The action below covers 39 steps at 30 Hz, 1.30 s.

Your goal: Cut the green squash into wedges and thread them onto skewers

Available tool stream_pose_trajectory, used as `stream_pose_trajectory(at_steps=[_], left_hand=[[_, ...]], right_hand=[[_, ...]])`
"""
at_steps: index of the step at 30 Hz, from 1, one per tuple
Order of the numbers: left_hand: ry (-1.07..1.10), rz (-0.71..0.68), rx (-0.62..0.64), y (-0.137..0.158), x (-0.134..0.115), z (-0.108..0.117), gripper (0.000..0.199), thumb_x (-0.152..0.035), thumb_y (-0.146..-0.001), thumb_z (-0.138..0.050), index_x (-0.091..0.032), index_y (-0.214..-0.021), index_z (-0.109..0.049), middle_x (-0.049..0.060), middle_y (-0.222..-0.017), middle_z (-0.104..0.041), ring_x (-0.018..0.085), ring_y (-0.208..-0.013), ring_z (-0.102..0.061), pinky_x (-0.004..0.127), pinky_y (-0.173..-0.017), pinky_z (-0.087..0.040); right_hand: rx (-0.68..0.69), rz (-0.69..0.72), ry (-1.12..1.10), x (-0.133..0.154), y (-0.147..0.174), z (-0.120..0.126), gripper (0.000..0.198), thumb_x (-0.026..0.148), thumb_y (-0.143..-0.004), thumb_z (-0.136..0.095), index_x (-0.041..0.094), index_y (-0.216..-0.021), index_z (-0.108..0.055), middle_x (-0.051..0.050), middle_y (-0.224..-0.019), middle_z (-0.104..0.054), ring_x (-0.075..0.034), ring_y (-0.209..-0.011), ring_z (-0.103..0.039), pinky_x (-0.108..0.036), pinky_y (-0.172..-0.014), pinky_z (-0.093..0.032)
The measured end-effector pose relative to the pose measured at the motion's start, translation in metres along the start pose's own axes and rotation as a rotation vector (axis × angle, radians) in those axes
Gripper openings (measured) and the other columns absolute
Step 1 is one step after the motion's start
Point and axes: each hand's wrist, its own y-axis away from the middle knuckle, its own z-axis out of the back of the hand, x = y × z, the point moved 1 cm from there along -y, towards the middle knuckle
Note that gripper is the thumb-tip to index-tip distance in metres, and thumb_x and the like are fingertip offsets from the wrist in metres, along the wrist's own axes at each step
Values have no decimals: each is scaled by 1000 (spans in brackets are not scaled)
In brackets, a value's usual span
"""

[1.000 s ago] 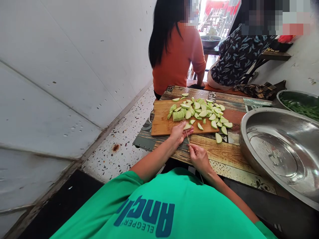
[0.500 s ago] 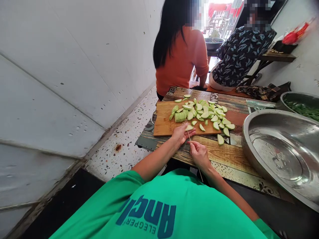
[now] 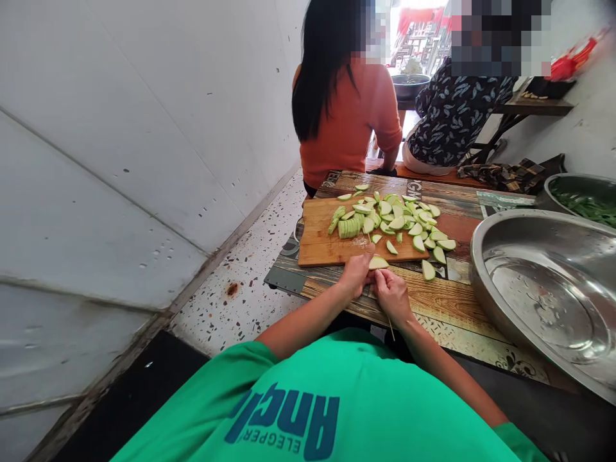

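My left hand is closed around a pale green half-moon zucchini slice, just off the near edge of the wooden cutting board. My right hand pinches a thin wooden skewer, whose lower end sticks out below my fist. The two hands touch at the slice; my fingers hide where the skewer meets it. On the board lies a row of cut zucchini, with many loose slices beside it. Several slices have spread onto the table, such as one zucchini slice.
A large steel basin stands on the patterned wooden table at right. Behind it is a bowl of green vegetables. A person in an orange top and another in a patterned shirt sit beyond the table.
My left hand has gone from open under the slice to closed around it. Both hands have come together, and the slice has moved nearer to me, off the board's edge.
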Motion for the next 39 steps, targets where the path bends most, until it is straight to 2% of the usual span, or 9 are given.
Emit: stream_pose_trajectory(at_steps=[3, 5, 7, 10, 14, 19, 26, 31, 39], left_hand=[[-662, -456, -133, -3, -25, 18, 32, -40, -89, -54, -15, -100, -71, 10, -104, -69, 25, -102, -63, 36, -91, -48], [-1107, -675, -212, -12, -45, 27, 34, -29, -89, -54, -19, -120, -63, 10, -129, -59, 26, -125, -48, 40, -106, -36], [-1442, -723, -230, -25, -61, 33, 49, -24, -86, -56, -21, -134, -51, 10, -141, -50, 28, -136, -34, 46, -112, -25], [-1693, -662, -154, -45, -75, 35, 56, -23, -82, -59, -20, -137, -46, 11, -138, -52, 30, -135, -35, 51, -110, -22], [-1817, -611, -59, -59, -86, 34, 45, -25, -77, -61, -16, -121, -55, 15, -128, -58, 32, -126, -42, 52, -106, -26], [-1860, -574, 147, -57, -96, 34, 48, -26, -68, -67, -16, -114, -55, 15, -125, -59, 32, -122, -45, 48, -103, -30], [-1759, -680, 162, -54, -84, 44, 49, -29, -67, -66, -18, -113, -57, 12, -120, -60, 31, -119, -46, 49, -107, -22], [-1712, -712, 277, -57, -83, 49, 35, -25, -77, -59, -17, -112, -60, 11, -115, -63, 26, -114, -52, 45, -105, -25], [-1729, -747, 349, -47, -87, 37, 30, -16, -79, -58, -22, -107, -65, 9, -123, -58, 27, -121, -47, 46, -103, -25]], right_hand=[[-4, -34, -65, -4, 5, 5, 39, 45, -87, -43, 17, -77, -66, 2, -48, -49, -14, -48, -46, -26, -51, -36], [3, -67, -103, -8, 7, 6, 41, 48, -88, -42, 16, -80, -67, 4, -45, -42, -13, -43, -41, -25, -47, -32], [7, -82, -135, -12, 8, 6, 42, 49, -88, -42, 16, -81, -66, 5, -45, -41, -12, -42, -40, -25, -46, -31], [-1, -82, -156, -13, 9, 6, 42, 50, -88, -43, 16, -81, -66, 5, -46, -43, -12, -43, -43, -25, -46, -32], [-3, -63, -165, -10, 11, 8, 41, 49, -88, -42, 16, -81, -65, 5, -46, -41, -12, -44, -42, -24, -47, -32], [-7, -52, -159, -9, 11, 8, 39, 47, -89, -41, 16, -80, -63, 6, -46, -38, -12, -43, -39, -24, -46, -30], [-1, -65, -185, -12, 11, 5, 38, 48, -89, -41, 17, -82, -62, 6, -46, -38, -11, -43, -38, -24, -46, -29], [-3, -69, -188, -10, 12, 6, 38, 48, -89, -41, 17, -82, -62, 7, -46, -37, -11, -43, -37, -24, -46, -28], [-38, -85, -186, -10, 13, 8, 38, 48, -90, -42, 17, -82, -62, 6, -47, -40, -11, -43, -39, -23, -46, -31]])
